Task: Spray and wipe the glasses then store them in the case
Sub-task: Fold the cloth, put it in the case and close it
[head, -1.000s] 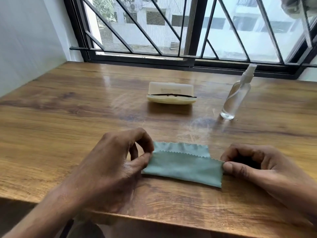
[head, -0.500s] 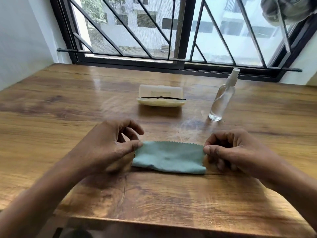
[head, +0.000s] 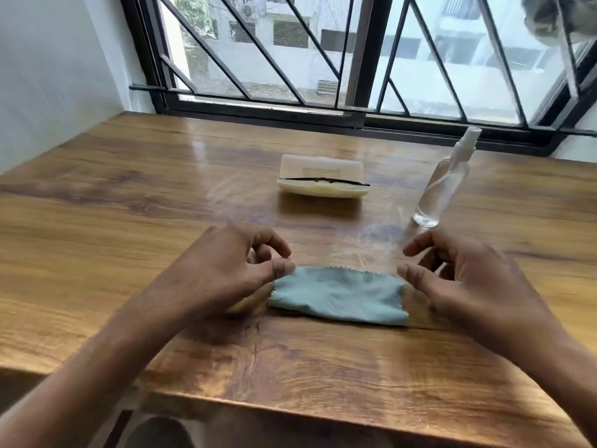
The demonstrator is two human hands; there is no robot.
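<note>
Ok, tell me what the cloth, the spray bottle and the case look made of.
Cloth: soft matte teal fabric, probably microfibre, with zigzag-cut edges. Spray bottle: see-through and glossy, likely plastic, possibly glass; whitish cap. Case: cream, probably hard plastic, with a smooth rigid shell.

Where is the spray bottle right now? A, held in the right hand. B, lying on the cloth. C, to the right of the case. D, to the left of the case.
C: the spray bottle stands upright on the table to the right of the open case, apart from the cloth, and the right hand does not touch it.
</note>
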